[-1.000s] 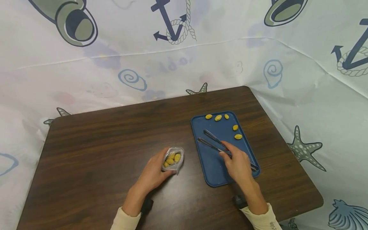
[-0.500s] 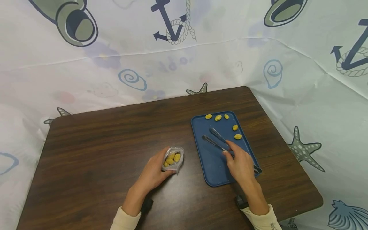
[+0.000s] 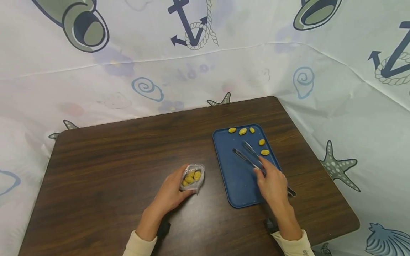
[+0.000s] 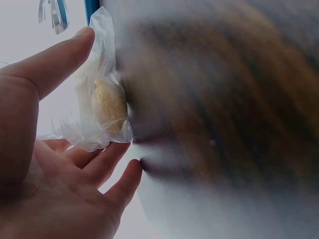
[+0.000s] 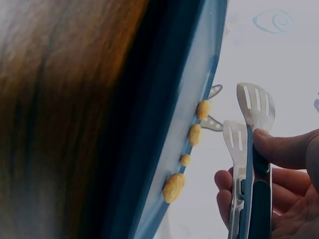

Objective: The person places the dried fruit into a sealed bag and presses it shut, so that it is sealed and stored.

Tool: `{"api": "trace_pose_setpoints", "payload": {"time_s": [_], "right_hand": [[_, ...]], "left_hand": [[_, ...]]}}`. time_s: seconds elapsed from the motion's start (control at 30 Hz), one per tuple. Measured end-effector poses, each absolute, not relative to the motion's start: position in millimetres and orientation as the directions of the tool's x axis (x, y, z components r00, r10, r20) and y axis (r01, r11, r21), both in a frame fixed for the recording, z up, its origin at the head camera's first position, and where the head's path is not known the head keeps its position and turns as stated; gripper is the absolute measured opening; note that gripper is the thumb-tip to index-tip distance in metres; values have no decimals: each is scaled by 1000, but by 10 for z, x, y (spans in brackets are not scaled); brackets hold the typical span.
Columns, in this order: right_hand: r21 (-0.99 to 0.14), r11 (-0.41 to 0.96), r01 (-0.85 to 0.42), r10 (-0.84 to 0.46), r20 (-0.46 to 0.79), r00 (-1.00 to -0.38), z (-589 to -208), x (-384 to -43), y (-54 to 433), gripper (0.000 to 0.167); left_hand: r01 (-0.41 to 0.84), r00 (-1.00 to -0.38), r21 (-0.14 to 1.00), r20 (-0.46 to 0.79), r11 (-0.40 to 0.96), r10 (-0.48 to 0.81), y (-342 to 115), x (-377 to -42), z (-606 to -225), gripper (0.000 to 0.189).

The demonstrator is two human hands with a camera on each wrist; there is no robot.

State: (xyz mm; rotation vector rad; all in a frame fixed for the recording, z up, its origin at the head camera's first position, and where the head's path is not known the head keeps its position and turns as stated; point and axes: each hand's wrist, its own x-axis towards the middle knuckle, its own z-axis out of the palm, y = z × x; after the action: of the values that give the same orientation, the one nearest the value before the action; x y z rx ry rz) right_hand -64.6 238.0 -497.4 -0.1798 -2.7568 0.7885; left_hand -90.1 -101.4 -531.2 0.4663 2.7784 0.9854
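My left hand [image 3: 171, 192] holds a small clear plastic bag [image 3: 200, 182] upright on the table, thumb on one side and fingers on the other. Its mouth gapes upward, showing several yellow oval nuggets [image 3: 189, 179] inside. Metal tongs [image 5: 260, 107] with slotted ends are in my right hand [image 3: 273, 184], pinched between thumb and fingers. Their two tips stand apart above the blue tray [image 3: 235, 185], with nothing between them. On that tray, several loose yellow nuggets [image 3: 242, 131] line the far edge and the upper right side.
The dark wooden table [image 3: 121, 160] carries the tray on its right side. Behind it hangs a white cloth [image 3: 192, 78] printed with anchors, shells and starfish. The table's right edge runs close beyond the tray.
My right hand has shifted to the right over the tray, taking the tongs along with their tips still apart. The left hand and the bag stay in place.
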Motion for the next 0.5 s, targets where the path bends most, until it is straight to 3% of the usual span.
{"api": "trace_pose_setpoints", "payload": {"time_s": [0.5], "right_hand": [[-555, 822, 131, 307, 237, -922, -4997, -647, 2501, 48]], "left_hand": [[233, -940, 637, -47, 735, 338, -1016, -900, -5324, 93]]}}
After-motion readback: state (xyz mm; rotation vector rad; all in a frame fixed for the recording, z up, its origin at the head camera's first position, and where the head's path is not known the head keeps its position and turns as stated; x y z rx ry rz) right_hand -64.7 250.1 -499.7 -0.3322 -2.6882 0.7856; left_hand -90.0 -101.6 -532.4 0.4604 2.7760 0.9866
